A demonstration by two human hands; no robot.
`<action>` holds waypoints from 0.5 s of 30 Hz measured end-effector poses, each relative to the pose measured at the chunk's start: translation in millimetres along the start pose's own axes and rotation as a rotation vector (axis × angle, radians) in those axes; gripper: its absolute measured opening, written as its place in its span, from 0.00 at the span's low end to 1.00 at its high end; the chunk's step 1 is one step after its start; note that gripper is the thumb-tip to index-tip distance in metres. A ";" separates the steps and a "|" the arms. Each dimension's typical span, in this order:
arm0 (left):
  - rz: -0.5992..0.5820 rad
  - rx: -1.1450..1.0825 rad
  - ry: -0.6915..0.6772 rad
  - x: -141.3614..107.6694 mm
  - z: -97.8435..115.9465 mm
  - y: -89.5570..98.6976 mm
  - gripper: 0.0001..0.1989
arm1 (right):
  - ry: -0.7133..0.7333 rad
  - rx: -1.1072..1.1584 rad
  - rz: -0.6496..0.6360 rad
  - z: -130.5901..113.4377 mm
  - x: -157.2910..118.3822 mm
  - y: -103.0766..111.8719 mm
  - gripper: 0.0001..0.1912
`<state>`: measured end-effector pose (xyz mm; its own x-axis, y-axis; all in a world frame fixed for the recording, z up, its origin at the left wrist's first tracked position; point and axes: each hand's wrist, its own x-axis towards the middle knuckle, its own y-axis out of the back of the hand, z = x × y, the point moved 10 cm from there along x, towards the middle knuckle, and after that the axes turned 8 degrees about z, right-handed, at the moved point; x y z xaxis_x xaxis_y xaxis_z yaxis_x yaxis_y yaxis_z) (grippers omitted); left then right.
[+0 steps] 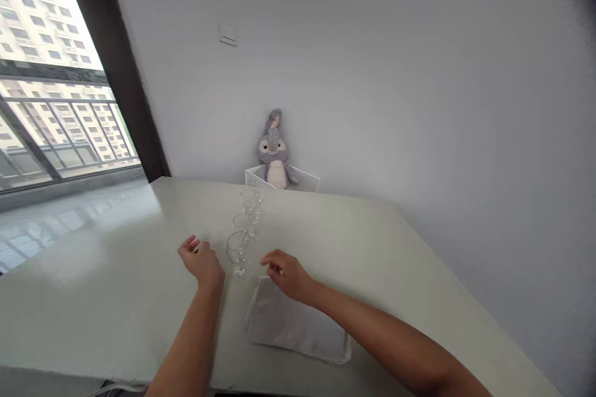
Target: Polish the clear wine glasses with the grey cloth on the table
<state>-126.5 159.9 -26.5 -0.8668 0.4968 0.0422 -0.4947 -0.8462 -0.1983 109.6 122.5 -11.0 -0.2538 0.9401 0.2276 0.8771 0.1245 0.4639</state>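
Several clear stemmed glasses stand in a row running away from me on the pale table; the nearest glass (238, 248) is between my two hands. To its left, my left hand (201, 260) has its fingers loosely curled and apart, holding nothing. My right hand (287, 273) is to the right of the nearest glass, over the far edge of a folded grey cloth (298, 325), its fingers bent with nothing seen between them. Neither hand touches a glass. Whether the right hand touches the cloth cannot be made out.
Behind the far edge of the pale table (116, 298), a grey and white plush toy (275, 158) sits in a white mesh basket (307, 182) against the wall. A window with a railing is at the left. A cable lies at the near table edge.
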 end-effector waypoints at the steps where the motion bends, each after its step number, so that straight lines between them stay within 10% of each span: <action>1: 0.028 -0.064 0.048 0.6 0.2 3.4 0.18 | 0.125 -0.084 -0.101 -13.0 -17.3 -0.6 0.15; 7: 0.070 -0.355 0.091 -14.3 29.3 14.1 0.21 | 0.375 -0.484 -0.521 -13.4 -94.2 -6.4 0.29; 15: -0.266 -0.199 0.077 -102.1 41.0 46.6 0.07 | 0.259 -0.691 -0.358 64.0 16.5 16.6 0.29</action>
<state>-63.6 61.9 0.1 -0.6982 0.7145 0.0452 -0.6740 -0.6348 -0.3778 146.0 160.3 -54.3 -0.6311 0.7668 0.1172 0.2973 0.0996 0.9496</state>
